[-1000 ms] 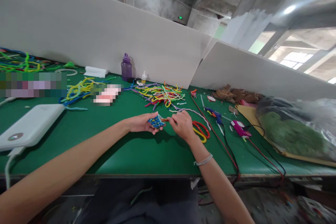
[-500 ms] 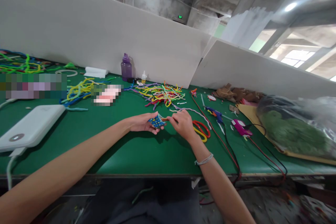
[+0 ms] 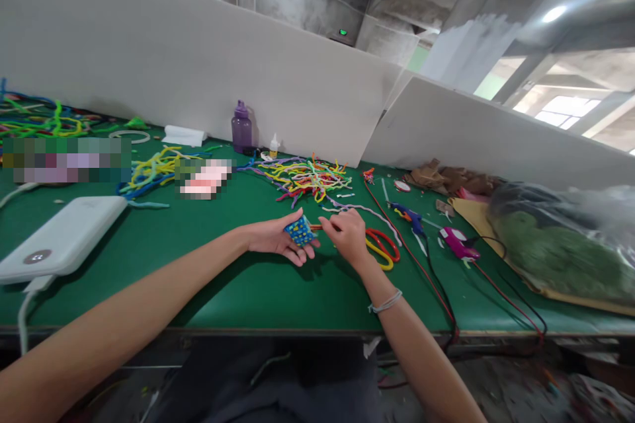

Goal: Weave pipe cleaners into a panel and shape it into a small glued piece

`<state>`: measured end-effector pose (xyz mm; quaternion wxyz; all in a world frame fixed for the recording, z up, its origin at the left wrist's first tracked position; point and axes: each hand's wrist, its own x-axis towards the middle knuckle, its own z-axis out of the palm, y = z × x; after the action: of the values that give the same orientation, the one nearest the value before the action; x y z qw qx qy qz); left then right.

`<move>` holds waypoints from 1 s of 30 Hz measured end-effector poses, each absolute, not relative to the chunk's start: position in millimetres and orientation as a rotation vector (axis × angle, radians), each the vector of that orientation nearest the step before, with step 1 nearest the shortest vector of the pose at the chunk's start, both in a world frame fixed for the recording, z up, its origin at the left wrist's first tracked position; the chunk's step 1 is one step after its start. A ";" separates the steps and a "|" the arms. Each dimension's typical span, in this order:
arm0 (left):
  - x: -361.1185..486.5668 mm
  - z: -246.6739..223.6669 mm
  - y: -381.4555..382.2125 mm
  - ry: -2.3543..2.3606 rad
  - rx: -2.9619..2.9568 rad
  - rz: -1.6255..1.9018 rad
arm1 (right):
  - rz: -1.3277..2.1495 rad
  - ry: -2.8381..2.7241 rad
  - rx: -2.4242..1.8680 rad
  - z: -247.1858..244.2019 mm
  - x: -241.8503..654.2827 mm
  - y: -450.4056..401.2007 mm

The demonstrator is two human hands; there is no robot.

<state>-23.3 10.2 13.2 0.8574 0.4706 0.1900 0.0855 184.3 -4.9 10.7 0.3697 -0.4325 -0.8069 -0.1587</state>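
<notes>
My left hand (image 3: 280, 238) is palm up above the green table, gripping a small blue piece with a yellow pattern (image 3: 299, 231) between thumb and fingers. The lower fingers are spread. My right hand (image 3: 347, 234) is closed, pinching a thin orange-brown strand (image 3: 317, 227) that reaches the piece's right edge. What else lies inside that fist is hidden. Beside the right wrist are a red loop (image 3: 391, 244) and a yellow loop (image 3: 384, 266), partly behind the hand; I cannot tell whether they are held.
Beyond my hands lies a heap of coloured fuzzy stems (image 3: 317, 178). A purple bottle (image 3: 241, 129) and a small glue bottle (image 3: 274, 145) stand behind. On the right are a blue glue gun (image 3: 409, 217), a magenta device (image 3: 459, 243), cords and a plastic bag (image 3: 555, 251). A white power bank (image 3: 64, 238) lies left.
The left hand has opened its lower fingers and turned the patterned piece so its face shows more. The right hand stays closed at nearly the same spot. The view has shifted slightly.
</notes>
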 end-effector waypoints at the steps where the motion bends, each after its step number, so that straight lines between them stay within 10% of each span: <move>1: -23.7 12.8 10.5 0.384 0.978 0.165 | -0.436 -2.077 -1.098 12.4 185.3 -6.1; 30: -23.8 12.6 8.4 0.457 0.958 0.173 | -0.443 -2.259 -1.006 14.8 190.1 -9.6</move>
<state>-23.8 8.4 12.6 0.8589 0.4562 0.2178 0.0823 190.1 -9.6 14.8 0.3094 -0.3809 -0.8551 -0.1675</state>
